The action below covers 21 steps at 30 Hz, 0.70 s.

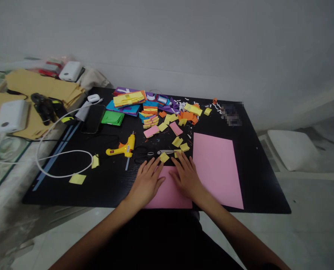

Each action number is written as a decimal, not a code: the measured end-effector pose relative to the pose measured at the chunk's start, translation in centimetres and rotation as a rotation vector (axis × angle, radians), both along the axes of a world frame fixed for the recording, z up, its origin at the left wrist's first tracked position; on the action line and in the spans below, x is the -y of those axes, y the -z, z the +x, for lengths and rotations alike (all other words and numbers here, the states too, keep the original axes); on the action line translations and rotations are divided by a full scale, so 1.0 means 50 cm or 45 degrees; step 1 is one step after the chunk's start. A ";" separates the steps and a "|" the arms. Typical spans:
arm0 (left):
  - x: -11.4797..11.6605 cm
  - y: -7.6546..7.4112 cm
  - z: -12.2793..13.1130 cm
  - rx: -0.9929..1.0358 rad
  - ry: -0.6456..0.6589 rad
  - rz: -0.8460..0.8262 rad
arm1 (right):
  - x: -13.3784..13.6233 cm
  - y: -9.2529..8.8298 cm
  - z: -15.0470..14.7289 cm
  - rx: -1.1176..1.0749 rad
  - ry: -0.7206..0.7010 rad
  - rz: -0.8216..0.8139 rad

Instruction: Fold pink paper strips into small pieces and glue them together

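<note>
Your left grip (147,182) and right grip (187,176) are both released, palms flat on the small pink sheet (169,197) lying under and between them on the counter (268,187). You seem to be pressing it down; any crease calls for even pressure. Scissors (158,153) lie just beyond.

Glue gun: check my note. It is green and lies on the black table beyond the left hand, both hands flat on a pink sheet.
Wrong colour: the head view shows a yellow glue gun, not green. It does lie on the black table beyond the left hand; that hand and the right hand lie flat on the pink sheet.
</note>
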State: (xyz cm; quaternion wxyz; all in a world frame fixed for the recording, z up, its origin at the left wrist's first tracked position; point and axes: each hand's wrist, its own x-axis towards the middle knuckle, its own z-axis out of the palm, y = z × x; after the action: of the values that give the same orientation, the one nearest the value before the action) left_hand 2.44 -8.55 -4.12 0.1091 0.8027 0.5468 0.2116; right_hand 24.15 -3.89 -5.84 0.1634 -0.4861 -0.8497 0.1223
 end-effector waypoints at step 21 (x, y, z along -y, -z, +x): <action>0.014 0.003 0.011 -0.255 0.040 -0.029 | 0.053 -0.023 -0.034 -0.037 -0.133 0.024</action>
State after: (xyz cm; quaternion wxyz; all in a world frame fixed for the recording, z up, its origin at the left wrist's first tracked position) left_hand 3.00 -9.24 -4.29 0.0662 0.8269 0.5448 0.1225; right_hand 22.45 -6.52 -4.71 0.1737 -0.4378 -0.8726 0.1296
